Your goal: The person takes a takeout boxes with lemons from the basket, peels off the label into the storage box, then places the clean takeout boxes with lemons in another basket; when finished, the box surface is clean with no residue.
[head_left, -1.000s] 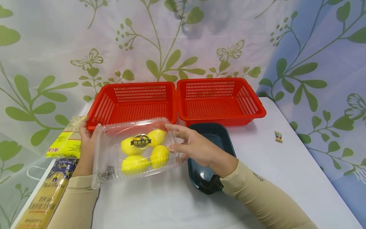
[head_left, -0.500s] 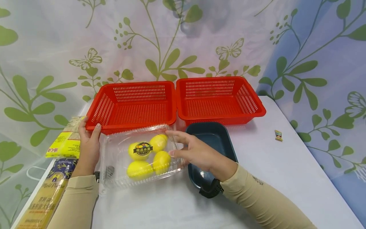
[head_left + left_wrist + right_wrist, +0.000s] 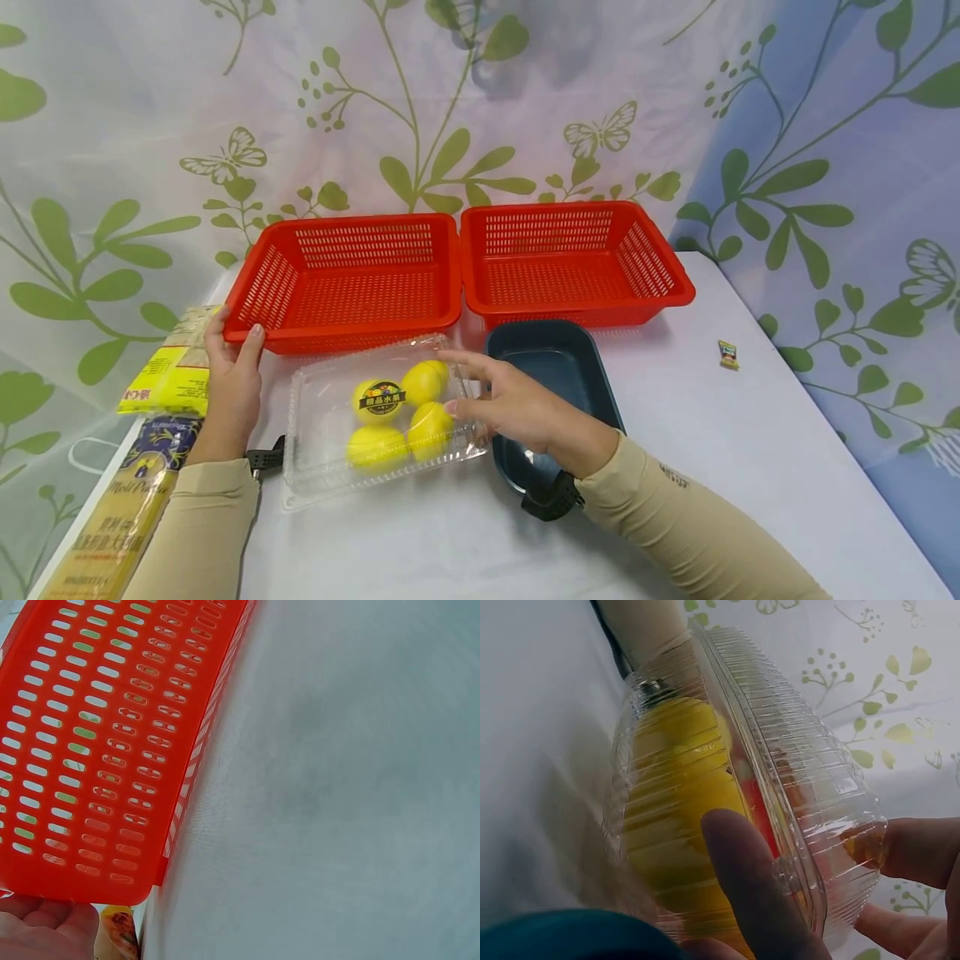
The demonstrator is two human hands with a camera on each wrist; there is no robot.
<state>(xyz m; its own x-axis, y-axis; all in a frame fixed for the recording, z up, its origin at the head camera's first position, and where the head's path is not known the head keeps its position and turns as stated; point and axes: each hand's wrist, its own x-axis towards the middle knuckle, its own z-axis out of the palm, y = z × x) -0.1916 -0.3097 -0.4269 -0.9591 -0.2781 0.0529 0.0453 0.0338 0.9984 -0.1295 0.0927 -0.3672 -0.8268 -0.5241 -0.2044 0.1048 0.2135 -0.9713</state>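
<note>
At the middle front of the white tabletop [image 3: 712, 467], the clear plastic ridged container [image 3: 322, 417] holding 4 round yellow fruits [image 3: 377, 448] has shifted right within 1 second and no longer overlaps the left hand [image 3: 234, 396] in view; judged so, handling rests with the right hand [image 3: 517, 408], whose bent fingers and thumb pinch its right end. Left fingers, slightly curled, grip the left red perforated plastic basket [image 3: 360, 335] at its front-left corner. Container-to-tabletop contact: cannot tell.

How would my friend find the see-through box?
On the white table, find the left red basket. In front of it, the right hand grips a clear plastic box. Unlike that basket and the dark blue tray, it's see-through, showing yellow fruits and a dark label.
</note>
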